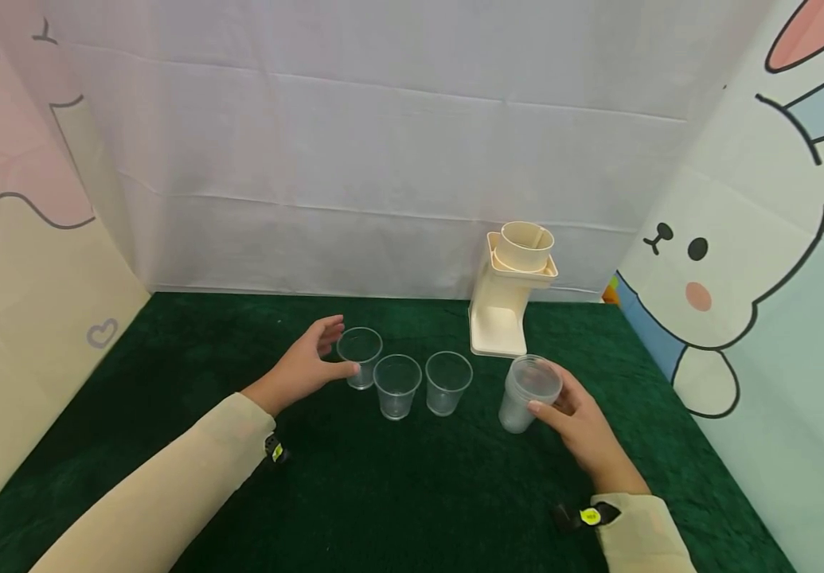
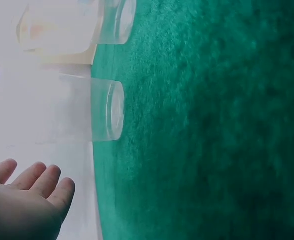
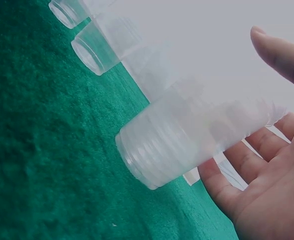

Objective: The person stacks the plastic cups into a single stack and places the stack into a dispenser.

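Three clear plastic cups stand upright on the green cloth: a left cup (image 1: 360,348), a middle cup (image 1: 397,387) and a right cup (image 1: 448,383). My left hand (image 1: 311,358) is beside the left cup, thumb and fingers spread about its near side. In the left wrist view a gap shows between this hand's fingers (image 2: 46,181) and the nearest cup (image 2: 107,110). Further right, my right hand (image 1: 583,418) holds a stack of nested clear cups (image 1: 524,394), its thumb on the near side and its fingers (image 3: 244,162) along the other.
Behind the stack stands a cream plastic stand (image 1: 499,322) with a round holder (image 1: 525,247) on top. A white curtain (image 1: 383,159) closes off the back, and printed cloth panels with cartoon figures (image 1: 712,286) line both sides. Dark green cloth (image 1: 412,493) covers the table.
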{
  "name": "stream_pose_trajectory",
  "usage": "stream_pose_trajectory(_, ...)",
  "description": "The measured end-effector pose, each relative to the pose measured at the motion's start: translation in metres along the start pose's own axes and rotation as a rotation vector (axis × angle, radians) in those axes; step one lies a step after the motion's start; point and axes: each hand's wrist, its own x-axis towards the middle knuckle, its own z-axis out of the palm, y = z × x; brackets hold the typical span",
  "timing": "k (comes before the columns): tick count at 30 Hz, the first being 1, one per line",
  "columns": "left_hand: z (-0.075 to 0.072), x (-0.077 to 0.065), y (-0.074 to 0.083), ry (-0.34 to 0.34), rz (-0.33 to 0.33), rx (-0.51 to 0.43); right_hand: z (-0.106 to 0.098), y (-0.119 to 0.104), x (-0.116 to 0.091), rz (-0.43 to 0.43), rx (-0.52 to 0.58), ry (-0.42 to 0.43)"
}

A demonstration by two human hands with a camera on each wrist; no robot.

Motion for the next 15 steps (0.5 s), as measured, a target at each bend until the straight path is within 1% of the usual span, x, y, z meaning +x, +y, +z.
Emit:
stream_pose_trajectory(8,0.0050,0.0029,-0.0054,0.024,-0.013,-0.113,0.0004,0.0003,0.0006,0.014,0.002,0.004)
stream_pose_trajectory(15,0.0076,0.0065,-0.0101,0.019,-0.019,-0.134,0.0003,0.0010,0.0009,0.013,0.007,0.004)
